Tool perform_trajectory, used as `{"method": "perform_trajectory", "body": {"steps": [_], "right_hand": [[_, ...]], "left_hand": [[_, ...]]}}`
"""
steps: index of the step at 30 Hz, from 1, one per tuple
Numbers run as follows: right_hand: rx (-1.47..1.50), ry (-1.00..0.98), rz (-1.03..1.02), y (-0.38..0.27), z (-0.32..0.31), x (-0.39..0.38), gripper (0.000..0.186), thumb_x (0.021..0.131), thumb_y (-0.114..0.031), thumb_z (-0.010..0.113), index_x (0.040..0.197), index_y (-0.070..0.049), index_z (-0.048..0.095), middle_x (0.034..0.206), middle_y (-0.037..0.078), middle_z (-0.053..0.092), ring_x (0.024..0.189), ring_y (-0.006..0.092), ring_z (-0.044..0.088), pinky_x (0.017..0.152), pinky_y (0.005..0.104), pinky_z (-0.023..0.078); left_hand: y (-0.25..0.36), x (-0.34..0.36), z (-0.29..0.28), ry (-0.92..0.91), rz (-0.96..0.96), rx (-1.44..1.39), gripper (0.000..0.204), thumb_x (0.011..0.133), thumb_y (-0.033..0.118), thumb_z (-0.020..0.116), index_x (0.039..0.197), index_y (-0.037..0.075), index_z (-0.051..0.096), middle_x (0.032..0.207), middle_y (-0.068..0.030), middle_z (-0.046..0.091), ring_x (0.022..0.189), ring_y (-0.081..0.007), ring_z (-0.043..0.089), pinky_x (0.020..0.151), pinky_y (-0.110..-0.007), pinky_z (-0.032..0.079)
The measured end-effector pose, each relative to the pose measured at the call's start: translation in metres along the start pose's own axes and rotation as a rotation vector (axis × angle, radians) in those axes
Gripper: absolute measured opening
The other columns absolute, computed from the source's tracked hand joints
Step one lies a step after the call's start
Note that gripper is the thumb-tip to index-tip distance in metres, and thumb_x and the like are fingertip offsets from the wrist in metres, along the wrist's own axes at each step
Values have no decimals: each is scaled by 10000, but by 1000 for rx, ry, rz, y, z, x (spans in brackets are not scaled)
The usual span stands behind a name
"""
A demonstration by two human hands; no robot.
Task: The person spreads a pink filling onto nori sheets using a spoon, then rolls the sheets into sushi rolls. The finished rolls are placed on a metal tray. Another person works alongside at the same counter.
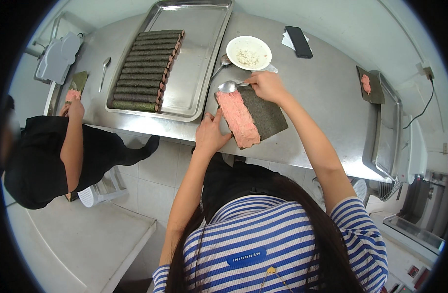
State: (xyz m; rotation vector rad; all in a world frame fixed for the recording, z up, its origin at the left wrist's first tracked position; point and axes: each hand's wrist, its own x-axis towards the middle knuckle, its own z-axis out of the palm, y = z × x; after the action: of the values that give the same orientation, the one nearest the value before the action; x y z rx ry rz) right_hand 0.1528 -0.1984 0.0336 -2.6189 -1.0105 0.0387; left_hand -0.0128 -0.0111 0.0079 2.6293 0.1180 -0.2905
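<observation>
My right hand (pixel 267 88) grips a metal spoon (pixel 227 87), its bowl at the top end of a long pink strip of paste (pixel 237 119). The paste covers the left part of a dark seaweed sheet (pixel 267 115) lying on the steel table. My left hand (pixel 212 132) is at the sheet's left edge, fingertips touching it, thumb and fingers apart. Above the sheet sits a white bowl (pixel 248 52) with pale crumbly contents, with another spoon (pixel 223 63) to its left.
A steel tray (pixel 190 53) holds several seaweed rolls (pixel 145 68). A co-worker (pixel 67 156) at left handles another sheet (pixel 78 79). A spoon (pixel 104 71), a phone (pixel 298 41), a second pasted sheet (pixel 370 85) and stacked trays (pixel 385 136) lie around. A white stool (pixel 99 193) stands below.
</observation>
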Motion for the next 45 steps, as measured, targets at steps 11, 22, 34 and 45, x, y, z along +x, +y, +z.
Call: {"method": "perform_trajectory", "body": {"steps": [11,22,34,45], "right_hand": [[-167,-113,25,-16,-17,-2,258,687,-108,591,885,-130,755,837,143,689,788,319,668,683,432,529],[-153,-82,-61,-29,2,-10,204,700,-106,602,838,-113,753,777,176,676,741,353,662,641,449,522],[-107,-56,-83,-6,-21,-36,281,751,-79,577,969,-153,740,830,51,644,783,273,649,661,412,513],[-141,61,-69,8,-11,-13,262,764,-86,558,950,-141,735,834,68,644,769,281,654,651,424,510]], "left_hand": [[-7,1,9,67,46,16,884,645,333,791,1412,109,414,1062,-164,533,956,-327,601,796,-405,518],[-7,4,11,64,65,12,890,637,321,787,1415,110,408,1056,-167,537,954,-330,600,788,-403,520],[-4,1,2,32,33,-18,882,636,306,774,1415,99,415,1063,-157,532,947,-311,601,785,-393,520],[-5,0,5,37,33,-1,883,649,328,789,1416,97,418,1084,-164,530,965,-319,601,797,-393,516]]}}
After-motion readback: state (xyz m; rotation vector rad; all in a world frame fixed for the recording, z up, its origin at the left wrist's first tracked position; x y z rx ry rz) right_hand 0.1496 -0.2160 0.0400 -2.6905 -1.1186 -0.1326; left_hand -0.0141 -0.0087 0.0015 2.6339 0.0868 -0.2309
